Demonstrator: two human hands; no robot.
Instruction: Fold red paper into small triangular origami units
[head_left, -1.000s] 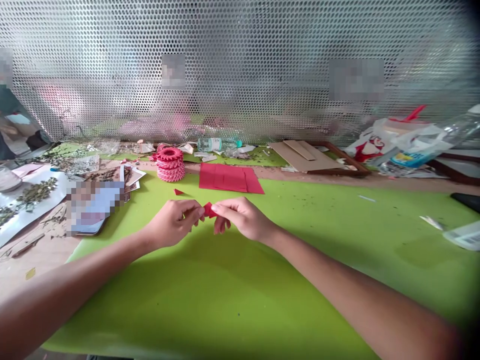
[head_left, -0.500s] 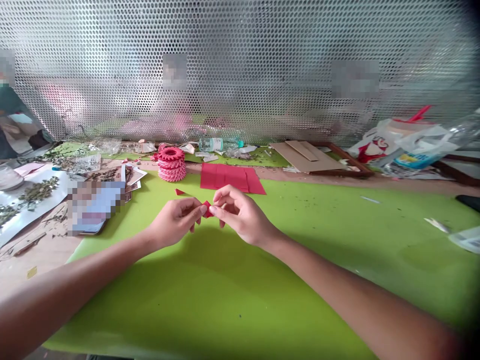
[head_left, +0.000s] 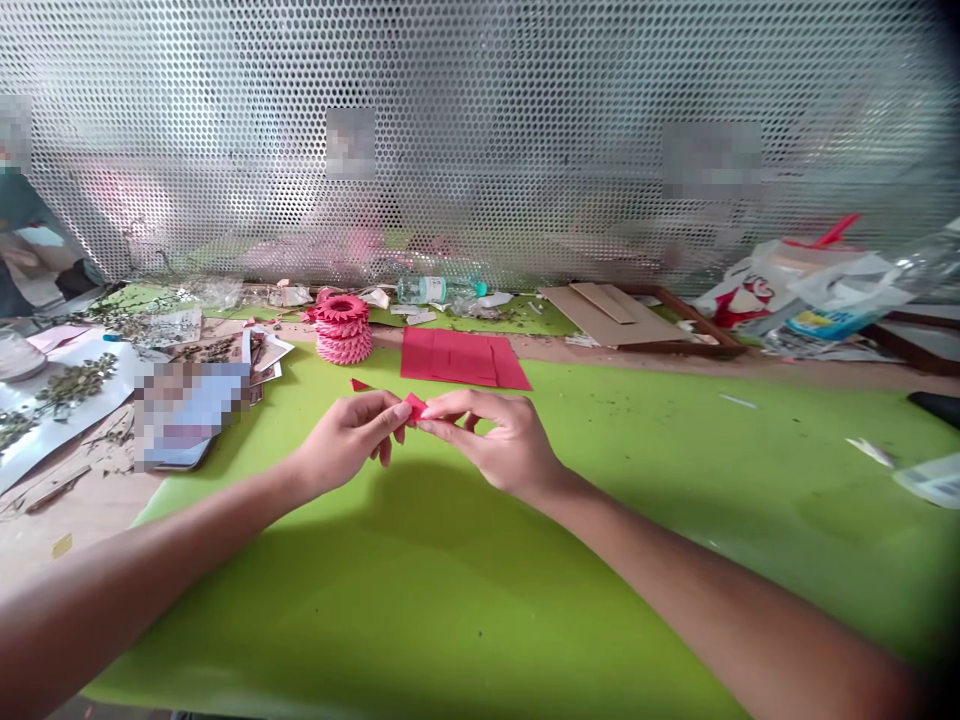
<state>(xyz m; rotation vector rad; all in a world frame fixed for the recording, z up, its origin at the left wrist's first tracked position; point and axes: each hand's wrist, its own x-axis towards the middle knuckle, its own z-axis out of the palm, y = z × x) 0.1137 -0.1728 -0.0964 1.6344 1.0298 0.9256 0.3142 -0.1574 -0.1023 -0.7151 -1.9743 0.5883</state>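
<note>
Both hands meet over the green mat [head_left: 450,580] and pinch one small red folded paper piece [head_left: 415,406]. My left hand [head_left: 349,438] grips it from the left with thumb and fingertips. My right hand [head_left: 491,435] pinches it from the right, fingers curled. Just behind them lies a tiny red paper triangle [head_left: 358,384]. Farther back a flat red paper sheet [head_left: 461,357] rests on the mat, and a stack of red folded paper rings [head_left: 342,328] stands to its left.
A perforated metal screen [head_left: 480,140] closes off the back. Cardboard pieces [head_left: 611,312], a plastic bottle [head_left: 439,289] and plastic bags [head_left: 817,285] lie along it. Dried leaves on white paper [head_left: 60,395] and clutter fill the left. A dark object [head_left: 936,405] sits at the right edge.
My right hand's fingers have lowered and flattened over the red piece, turning it a little. My left hand keeps its pinch in nearly the same place.
</note>
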